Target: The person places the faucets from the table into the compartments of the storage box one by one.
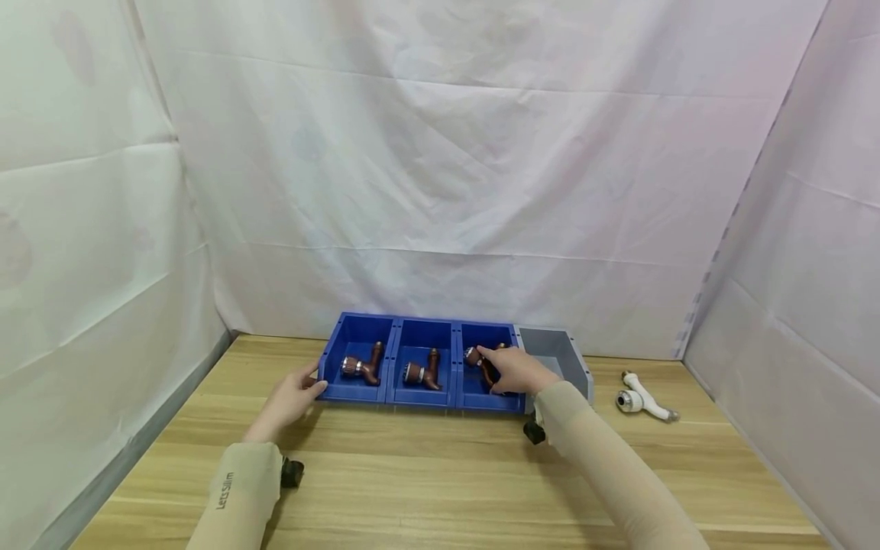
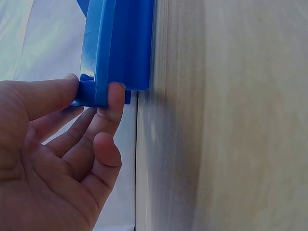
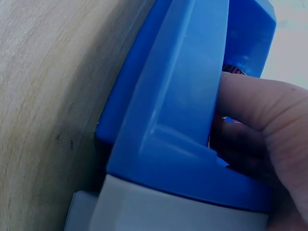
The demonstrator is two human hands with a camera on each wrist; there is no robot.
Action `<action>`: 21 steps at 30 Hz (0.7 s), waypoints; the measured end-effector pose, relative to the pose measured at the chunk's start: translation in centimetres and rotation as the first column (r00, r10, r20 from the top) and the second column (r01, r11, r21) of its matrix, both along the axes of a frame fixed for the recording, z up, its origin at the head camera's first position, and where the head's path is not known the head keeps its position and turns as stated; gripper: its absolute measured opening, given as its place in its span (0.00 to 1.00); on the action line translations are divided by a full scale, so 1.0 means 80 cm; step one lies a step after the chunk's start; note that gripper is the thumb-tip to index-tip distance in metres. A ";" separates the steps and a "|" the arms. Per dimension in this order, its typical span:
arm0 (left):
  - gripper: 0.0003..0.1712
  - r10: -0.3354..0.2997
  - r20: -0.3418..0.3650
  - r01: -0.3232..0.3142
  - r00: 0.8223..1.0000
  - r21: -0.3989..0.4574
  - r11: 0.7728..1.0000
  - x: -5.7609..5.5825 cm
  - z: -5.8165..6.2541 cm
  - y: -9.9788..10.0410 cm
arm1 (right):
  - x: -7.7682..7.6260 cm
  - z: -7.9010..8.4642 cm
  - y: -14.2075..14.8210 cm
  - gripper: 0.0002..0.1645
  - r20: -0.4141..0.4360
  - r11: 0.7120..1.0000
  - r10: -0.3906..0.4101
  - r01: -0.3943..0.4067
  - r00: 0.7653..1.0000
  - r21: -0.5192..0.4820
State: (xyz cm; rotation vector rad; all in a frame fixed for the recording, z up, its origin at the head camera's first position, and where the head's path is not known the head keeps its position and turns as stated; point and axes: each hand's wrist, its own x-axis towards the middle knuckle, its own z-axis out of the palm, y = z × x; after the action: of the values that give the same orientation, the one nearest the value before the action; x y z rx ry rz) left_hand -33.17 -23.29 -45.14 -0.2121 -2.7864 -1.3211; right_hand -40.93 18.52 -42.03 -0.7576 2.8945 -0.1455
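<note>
Three blue bins stand joined in a row with a grey bin (image 1: pixel 580 363) at the right end. A brown faucet (image 1: pixel 371 365) lies in the left blue bin (image 1: pixel 333 393), and another brown faucet (image 1: pixel 431 374) in the middle blue bin (image 1: pixel 421 396). My left hand (image 1: pixel 290 396) pinches the front left corner of the left bin, thumb on one side of its rim and fingertips on the other (image 2: pixel 62 139). Inside the right blue bin (image 1: pixel 474 402), my right hand (image 1: pixel 519 372) holds a third brown faucet (image 1: pixel 472 356). The bin wall hides most of its fingertips in the right wrist view.
A white faucet (image 1: pixel 639 399) lies on the wooden table (image 1: pixel 426 489), right of the grey bin. White cloth (image 1: pixel 481 191) hangs behind the bins and along both sides of the table.
</note>
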 end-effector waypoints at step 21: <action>0.32 0.001 -0.005 -0.001 1.000 -0.007 1.000 -0.001 -0.002 -0.001 | -0.004 -0.007 0.000 0.49 -0.098 0.994 0.068 -0.059 0.993 0.088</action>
State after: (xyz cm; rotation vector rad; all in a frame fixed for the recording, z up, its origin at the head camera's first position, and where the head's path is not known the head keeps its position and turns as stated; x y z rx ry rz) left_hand -33.25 -23.35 -45.29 -0.2137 -2.7865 -1.3090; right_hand -41.22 18.53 -42.61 -0.8647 2.9442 0.0236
